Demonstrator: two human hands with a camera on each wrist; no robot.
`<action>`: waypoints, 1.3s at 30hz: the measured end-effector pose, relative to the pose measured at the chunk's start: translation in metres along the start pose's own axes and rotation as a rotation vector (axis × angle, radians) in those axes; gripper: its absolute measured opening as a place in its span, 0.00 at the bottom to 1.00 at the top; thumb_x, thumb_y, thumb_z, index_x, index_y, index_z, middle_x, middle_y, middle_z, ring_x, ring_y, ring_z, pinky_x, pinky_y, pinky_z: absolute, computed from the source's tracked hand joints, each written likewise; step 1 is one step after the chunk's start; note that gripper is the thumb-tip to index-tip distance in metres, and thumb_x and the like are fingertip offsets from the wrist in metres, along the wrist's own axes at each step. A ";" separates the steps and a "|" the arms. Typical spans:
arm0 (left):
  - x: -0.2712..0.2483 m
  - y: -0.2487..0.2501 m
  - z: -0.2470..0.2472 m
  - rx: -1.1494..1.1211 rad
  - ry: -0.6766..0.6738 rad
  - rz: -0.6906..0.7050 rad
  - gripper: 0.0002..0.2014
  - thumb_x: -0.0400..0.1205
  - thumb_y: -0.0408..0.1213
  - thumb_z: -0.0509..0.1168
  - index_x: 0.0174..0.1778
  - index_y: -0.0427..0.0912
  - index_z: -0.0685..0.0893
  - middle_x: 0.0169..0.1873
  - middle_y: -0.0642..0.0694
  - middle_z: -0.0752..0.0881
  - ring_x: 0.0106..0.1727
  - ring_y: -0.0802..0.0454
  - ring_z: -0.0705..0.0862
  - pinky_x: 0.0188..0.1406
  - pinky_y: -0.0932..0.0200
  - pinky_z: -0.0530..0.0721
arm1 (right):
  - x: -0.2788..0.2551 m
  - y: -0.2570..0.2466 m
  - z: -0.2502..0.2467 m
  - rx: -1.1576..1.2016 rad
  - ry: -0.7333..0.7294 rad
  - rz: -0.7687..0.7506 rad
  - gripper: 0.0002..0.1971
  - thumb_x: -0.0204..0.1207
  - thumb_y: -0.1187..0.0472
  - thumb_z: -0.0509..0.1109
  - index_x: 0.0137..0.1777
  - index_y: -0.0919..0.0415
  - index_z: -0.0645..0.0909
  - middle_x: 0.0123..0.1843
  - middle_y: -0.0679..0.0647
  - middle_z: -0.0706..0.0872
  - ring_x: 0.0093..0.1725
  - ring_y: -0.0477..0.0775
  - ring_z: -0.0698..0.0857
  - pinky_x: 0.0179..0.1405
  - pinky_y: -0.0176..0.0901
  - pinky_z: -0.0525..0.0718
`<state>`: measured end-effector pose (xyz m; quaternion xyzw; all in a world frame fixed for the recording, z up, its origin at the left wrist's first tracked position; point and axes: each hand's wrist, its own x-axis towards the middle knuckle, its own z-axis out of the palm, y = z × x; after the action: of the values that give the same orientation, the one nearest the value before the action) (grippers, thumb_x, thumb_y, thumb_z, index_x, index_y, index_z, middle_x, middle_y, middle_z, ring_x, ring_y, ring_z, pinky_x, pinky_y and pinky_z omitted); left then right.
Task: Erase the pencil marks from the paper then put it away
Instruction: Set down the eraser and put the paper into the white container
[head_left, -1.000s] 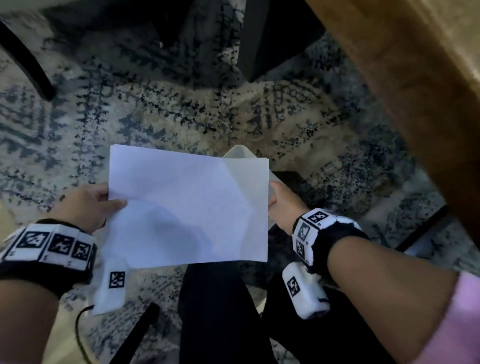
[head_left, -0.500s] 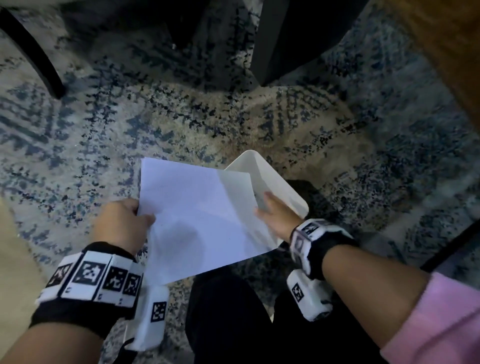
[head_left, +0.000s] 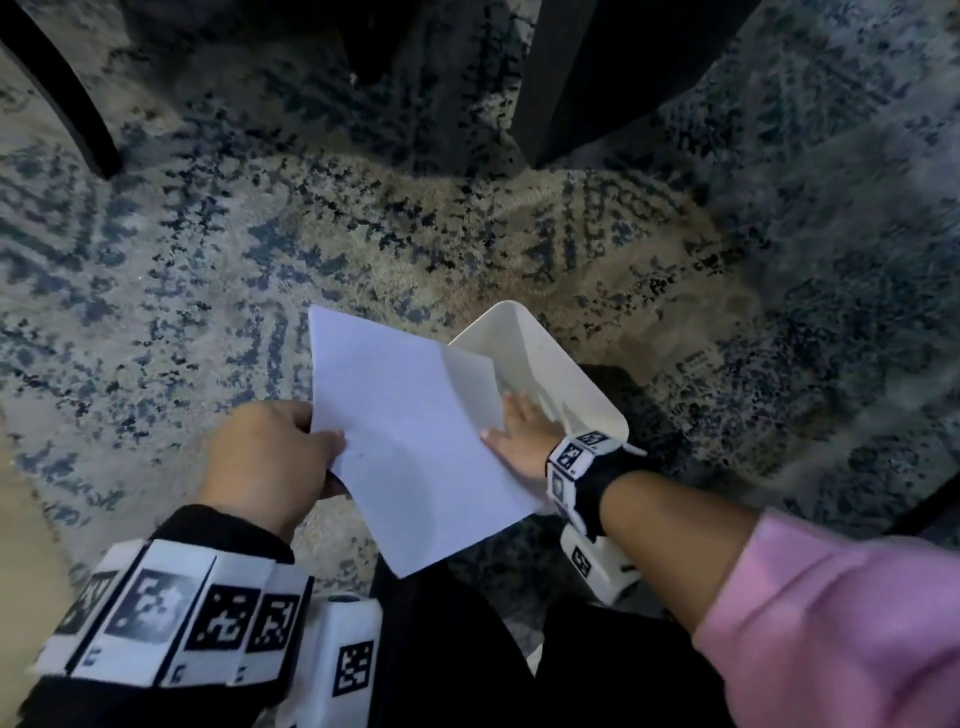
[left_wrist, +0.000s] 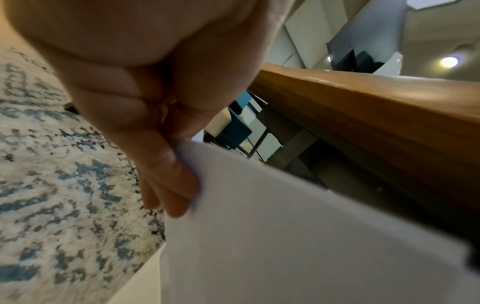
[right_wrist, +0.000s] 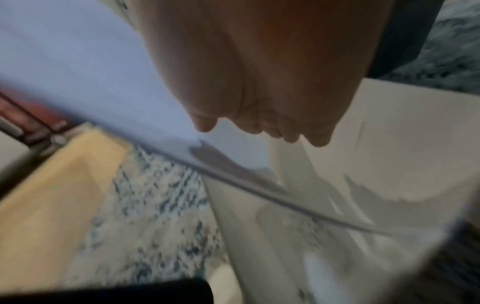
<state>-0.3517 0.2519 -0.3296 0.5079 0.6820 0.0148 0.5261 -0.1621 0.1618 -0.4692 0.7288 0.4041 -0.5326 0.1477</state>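
Observation:
I hold a white sheet of paper (head_left: 410, 431) low over the rug, tilted, with its right edge curling down into a white bin (head_left: 524, 327) on the floor. My left hand (head_left: 322, 447) pinches the sheet's left edge, thumb on top and fingers beneath; the left wrist view shows those fingers (left_wrist: 168, 176) curled under the paper (left_wrist: 285, 236). My right hand (head_left: 498, 426) grips the right edge at the bin's mouth, thumb on the sheet. In the blurred right wrist view the paper (right_wrist: 78, 72) slants into the bin (right_wrist: 402, 133). No pencil marks show on the visible face.
A blue and beige patterned rug (head_left: 260, 234) covers the floor. Dark furniture legs stand at the back (head_left: 571, 78) and far left (head_left: 62, 93). A wooden table edge (left_wrist: 363, 102) runs overhead on the right. My dark trousers (head_left: 452, 649) are below the sheet.
Both hands have lowered the paper and turned it, so its right edge now dips into the white bin. The view has swung away from the wooden table.

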 end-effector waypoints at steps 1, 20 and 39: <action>-0.001 0.001 0.003 -0.016 -0.016 -0.002 0.11 0.78 0.24 0.62 0.31 0.38 0.83 0.28 0.45 0.85 0.27 0.48 0.85 0.24 0.62 0.85 | -0.003 -0.004 -0.004 0.013 0.044 -0.046 0.36 0.84 0.43 0.49 0.83 0.58 0.35 0.84 0.56 0.33 0.84 0.56 0.39 0.81 0.53 0.42; 0.004 0.021 0.021 -0.064 -0.040 -0.009 0.15 0.76 0.20 0.60 0.25 0.37 0.81 0.27 0.39 0.84 0.23 0.44 0.83 0.15 0.64 0.84 | -0.061 -0.068 -0.015 0.354 0.070 -0.624 0.31 0.86 0.48 0.50 0.83 0.53 0.40 0.85 0.48 0.40 0.82 0.43 0.38 0.79 0.39 0.37; -0.005 0.038 0.028 0.235 -0.056 0.052 0.08 0.67 0.23 0.59 0.32 0.24 0.83 0.32 0.25 0.88 0.39 0.28 0.88 0.43 0.28 0.86 | -0.023 -0.011 0.003 0.548 -0.013 0.019 0.31 0.87 0.51 0.50 0.84 0.62 0.42 0.85 0.57 0.42 0.84 0.54 0.47 0.79 0.42 0.48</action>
<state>-0.3054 0.2522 -0.3173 0.5837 0.6508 -0.0659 0.4811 -0.1751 0.1569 -0.4471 0.7420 0.2371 -0.6253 -0.0472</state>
